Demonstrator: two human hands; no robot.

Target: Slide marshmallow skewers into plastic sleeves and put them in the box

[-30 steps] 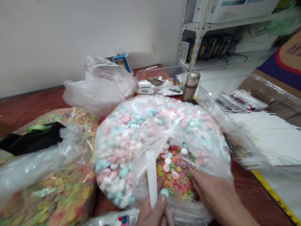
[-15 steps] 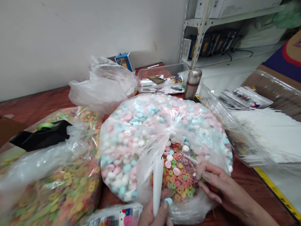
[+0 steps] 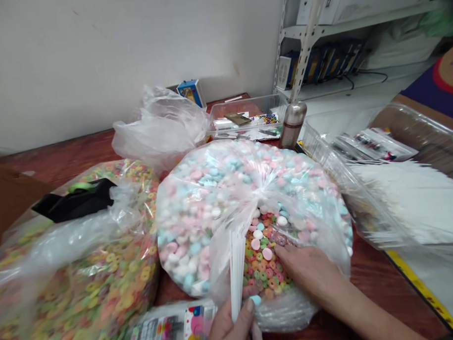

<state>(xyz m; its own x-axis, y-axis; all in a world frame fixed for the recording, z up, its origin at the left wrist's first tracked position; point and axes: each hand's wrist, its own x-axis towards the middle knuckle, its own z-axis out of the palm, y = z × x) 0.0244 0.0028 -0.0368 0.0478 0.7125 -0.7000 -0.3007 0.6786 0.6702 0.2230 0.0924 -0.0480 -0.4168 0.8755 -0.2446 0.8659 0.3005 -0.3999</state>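
A large clear plastic bag (image 3: pixel 198 210) of pastel pink, blue and white candies lies on the table, its torn mouth showing multicoloured candy rings (image 3: pixel 261 268). My right hand (image 3: pixel 308 271) rests inside that opening, fingertips on the rings. At the bottom edge, my left hand (image 3: pixel 232 326) pinches a stack of white plastic strips (image 3: pixel 237 273) along with the bag's edge. A pale blue candy (image 3: pixel 255 300) sits by its thumb. Further left lies a bulging bag of fruit-coloured cereal rings (image 3: pixel 85 279), topped by a black tape dispenser (image 3: pixel 77 202).
Behind the bags stand a clear plastic box of small items (image 3: pixel 247 120) and a steel flask (image 3: pixel 294 124). A crumpled plastic bag (image 3: pixel 161 130) lies beside them. A clear tray (image 3: pixel 372 194) of white sheets sits at right. A metal shelf (image 3: pixel 303 38) stands behind.
My right hand has slid left, further into the bag's opening, and now lies flat on the rings. The whole scene has shifted slightly right in view.
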